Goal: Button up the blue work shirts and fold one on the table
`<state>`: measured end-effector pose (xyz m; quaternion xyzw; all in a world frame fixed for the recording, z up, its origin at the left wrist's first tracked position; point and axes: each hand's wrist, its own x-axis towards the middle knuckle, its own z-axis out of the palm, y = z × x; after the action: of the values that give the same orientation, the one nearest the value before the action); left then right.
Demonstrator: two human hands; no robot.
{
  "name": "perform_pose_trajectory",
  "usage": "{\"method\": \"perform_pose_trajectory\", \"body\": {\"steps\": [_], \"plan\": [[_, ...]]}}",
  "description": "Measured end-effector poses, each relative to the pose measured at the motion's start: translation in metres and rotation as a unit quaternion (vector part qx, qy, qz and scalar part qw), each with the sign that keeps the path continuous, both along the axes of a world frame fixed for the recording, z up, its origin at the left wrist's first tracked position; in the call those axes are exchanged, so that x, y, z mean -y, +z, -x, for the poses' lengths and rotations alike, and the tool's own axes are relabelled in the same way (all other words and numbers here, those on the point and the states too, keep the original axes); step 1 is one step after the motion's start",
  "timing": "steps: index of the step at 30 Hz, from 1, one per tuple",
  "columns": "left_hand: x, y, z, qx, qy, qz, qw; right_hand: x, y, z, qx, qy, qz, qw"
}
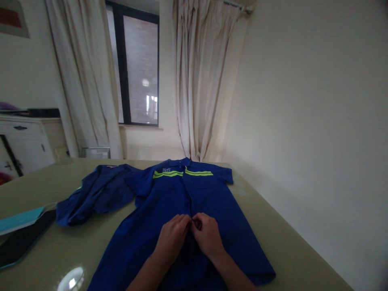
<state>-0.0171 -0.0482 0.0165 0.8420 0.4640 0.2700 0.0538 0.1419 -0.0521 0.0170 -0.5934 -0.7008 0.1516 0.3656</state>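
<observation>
Where the mask lies: at the far left, watching from a distance through the head view, I see a pale blue mask (22, 220) on top of a dark flat object (30, 239), whose kind I cannot tell; both rest on the table (81, 244).
Where the second garment is crumpled: this dark blue garment (98, 196) lies in a loose heap beside one sleeve of the shirt. I judge that it is not yet arranged.
Where the shirt is spread: the blue shirt (154, 210) lies in the middle of the table, front side up, with its collar (178, 162) at the far end and yellow-green stripes (168, 174) across the chest. I consider the laying out mostly done, although the cloth has some creases.
Where my left hand works: the left hand (173, 235) pinches the shirt front at the middle line.
Where the front opening runs: above the hands its edges lie close together; whether they are fastened, I cannot tell. This part seems to me unfinished.
Where my right hand works: the right hand (209, 238), fingers bent, pinches the same place from the other side, just beside the left. Which small piece is between the fingertips, I cannot see.
</observation>
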Motion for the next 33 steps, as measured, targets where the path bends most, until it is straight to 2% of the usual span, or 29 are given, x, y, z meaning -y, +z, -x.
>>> {"method": "perform_pose_trajectory", "body": {"steps": [5, 9, 12, 16, 19, 22, 25, 28, 33], "plan": [[-0.002, -0.005, 0.000, -0.010, 0.009, -0.024, 1.000, 0.001, 0.003, -0.001, -0.062, 0.047, 0.016, 0.997], [-0.003, -0.007, 0.001, 0.031, 0.026, 0.014, 0.999, 0.000, 0.006, -0.003, -0.151, 0.118, 0.054, 0.980], [-0.003, -0.005, 0.001, 0.090, 0.031, 0.051, 0.994, -0.006, 0.003, -0.007, -0.218, 0.121, 0.110, 0.962], [-0.003, -0.004, 0.001, 0.150, 0.011, 0.063, 0.987, -0.016, -0.006, -0.012, -0.257, 0.099, 0.131, 0.953], [-0.005, -0.006, 0.002, 0.182, -0.002, 0.067, 0.981, -0.018, -0.008, -0.013, -0.249, 0.074, 0.127, 0.957], [-0.006, -0.007, 0.001, 0.209, 0.017, 0.101, 0.973, -0.016, -0.006, -0.011, -0.199, 0.068, 0.059, 0.976], [-0.007, -0.007, 0.000, 0.258, 0.029, 0.141, 0.955, -0.012, -0.004, -0.008, -0.169, 0.082, 0.011, 0.982], [-0.010, -0.009, 0.000, 0.299, 0.022, 0.177, 0.937, -0.010, -0.004, -0.008, -0.153, 0.099, 0.005, 0.983], [-0.020, -0.020, 0.003, 0.336, 0.027, 0.203, 0.919, -0.008, 0.001, -0.008, -0.120, 0.113, 0.011, 0.986]]}}
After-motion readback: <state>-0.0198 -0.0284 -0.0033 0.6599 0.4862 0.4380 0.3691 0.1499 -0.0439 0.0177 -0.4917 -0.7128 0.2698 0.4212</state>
